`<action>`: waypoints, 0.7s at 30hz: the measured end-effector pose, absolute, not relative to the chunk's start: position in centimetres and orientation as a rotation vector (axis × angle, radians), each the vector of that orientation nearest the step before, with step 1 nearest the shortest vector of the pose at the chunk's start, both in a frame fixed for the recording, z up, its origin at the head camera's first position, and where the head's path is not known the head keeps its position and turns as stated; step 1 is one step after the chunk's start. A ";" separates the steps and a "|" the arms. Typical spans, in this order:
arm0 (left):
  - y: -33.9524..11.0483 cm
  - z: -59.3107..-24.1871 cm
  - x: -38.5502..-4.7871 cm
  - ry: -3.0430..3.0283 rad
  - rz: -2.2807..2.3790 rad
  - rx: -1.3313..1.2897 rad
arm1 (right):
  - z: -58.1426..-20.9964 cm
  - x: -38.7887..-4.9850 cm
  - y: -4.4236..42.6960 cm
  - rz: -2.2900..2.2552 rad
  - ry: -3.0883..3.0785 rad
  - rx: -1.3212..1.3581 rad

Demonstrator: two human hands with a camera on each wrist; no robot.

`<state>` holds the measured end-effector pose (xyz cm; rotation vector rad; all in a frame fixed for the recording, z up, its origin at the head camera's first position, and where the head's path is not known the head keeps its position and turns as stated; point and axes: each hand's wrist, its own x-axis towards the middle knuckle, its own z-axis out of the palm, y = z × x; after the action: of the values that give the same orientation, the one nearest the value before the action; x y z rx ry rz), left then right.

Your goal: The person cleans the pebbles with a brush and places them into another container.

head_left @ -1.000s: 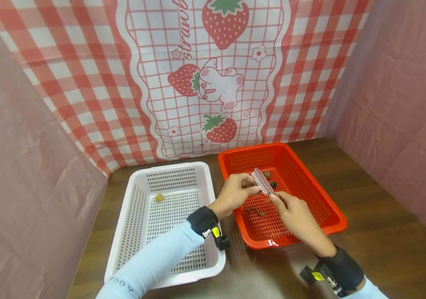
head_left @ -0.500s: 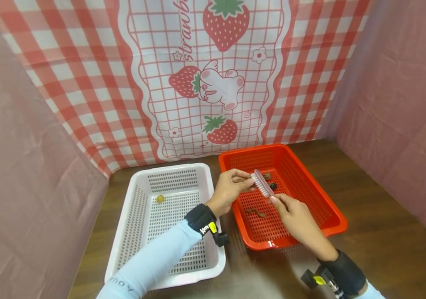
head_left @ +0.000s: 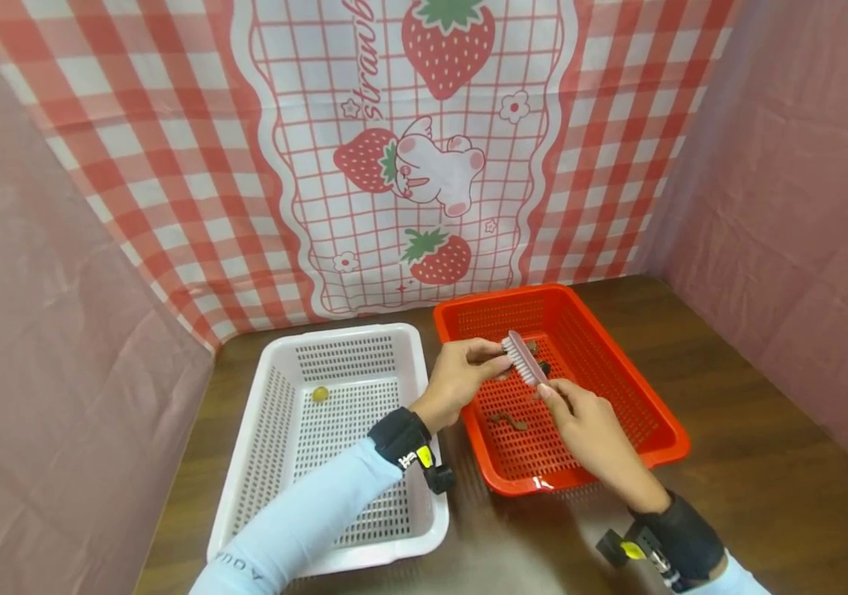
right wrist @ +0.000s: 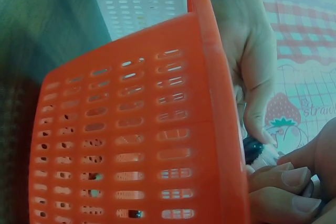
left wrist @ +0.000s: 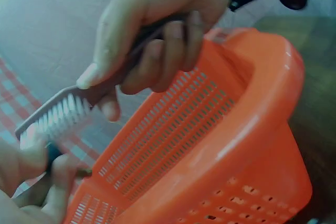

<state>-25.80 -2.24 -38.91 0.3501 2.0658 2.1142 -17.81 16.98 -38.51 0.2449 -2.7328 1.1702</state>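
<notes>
Brushing seems to be in hand: the brush (head_left: 527, 360) is grasped by its handle in the right hand (head_left: 591, 426), and its white bristles are turned toward a small dark piece (left wrist: 52, 152), pinched by the left hand (head_left: 461, 378). Both are held over the red basket (head_left: 513, 486), which is placed near the back edge of the tabletop (head_left: 751, 397), right of its middle. In the white basket (head_left: 387, 547), set along the left edge, a yellow ball (head_left: 320, 394) can be seen. By this layout, the ball may be judged finished and the pinched piece partway through. A brown strip (head_left: 518, 426), a brown lump (head_left: 531, 346) and a black lump (head_left: 545, 367) lie in the red basket, probably yet to be dealt with.

The pinched piece is mostly covered by the fingers, so its shape cannot be made out, nor whether it is touched by the bristles. The two lumps are partly hidden behind the brush. The front edge of the tabletop and both sleeves are cut off.
</notes>
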 end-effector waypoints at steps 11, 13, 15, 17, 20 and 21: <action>-2.1 -39.1 -25.2 2.180 1.984 0.447 | -38.9 -17.8 16.7 1.145 -2.734 0.251; -2.0 -39.0 -25.2 2.203 1.989 0.445 | -38.9 -17.7 16.7 1.141 -2.740 0.253; -2.1 -38.9 -25.2 2.237 2.021 0.397 | -38.9 -17.6 16.6 1.143 -2.748 0.269; -2.1 -38.9 -25.2 2.270 2.018 0.376 | -38.9 -17.7 16.6 1.147 -2.744 0.282; -2.2 -39.0 -25.1 2.260 1.951 0.416 | -38.9 -17.9 16.5 1.153 -2.725 0.285; -2.2 -39.0 -25.1 2.256 1.936 0.423 | -38.9 -17.9 16.5 1.157 -2.722 0.282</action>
<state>-25.08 -2.20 -39.05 0.4229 2.2555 1.9360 -17.92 16.45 -38.90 0.2819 -2.7218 1.1574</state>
